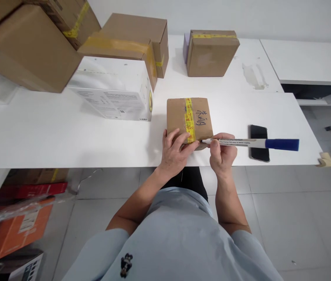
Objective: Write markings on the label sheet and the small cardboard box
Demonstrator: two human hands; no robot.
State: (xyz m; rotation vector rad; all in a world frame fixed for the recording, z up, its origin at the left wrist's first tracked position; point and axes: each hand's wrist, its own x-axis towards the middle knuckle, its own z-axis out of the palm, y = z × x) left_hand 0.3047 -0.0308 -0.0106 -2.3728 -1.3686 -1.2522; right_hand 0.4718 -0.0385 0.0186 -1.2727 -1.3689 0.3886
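Observation:
A small cardboard box (175,113) with yellow tape down its top sits near the table's front edge. Dark handwritten characters (201,118) mark its top, right of the tape. My left hand (174,154) lies with fingers spread over the box's near left corner and edge. In my right hand (223,154) is a whiteboard marker (243,143), white with a blue cap fitted on its back end. Its tip points left and meets the box's near right edge, close to my left fingertips; whether it touches the cardboard I cannot tell.
A phone (258,152) lies on the white table (118,144) beneath the marker's far end. Behind stand a white printed box (115,99), several larger cartons (33,50) and an upright cardboard box (212,56). An orange box (18,230) is below the table at left.

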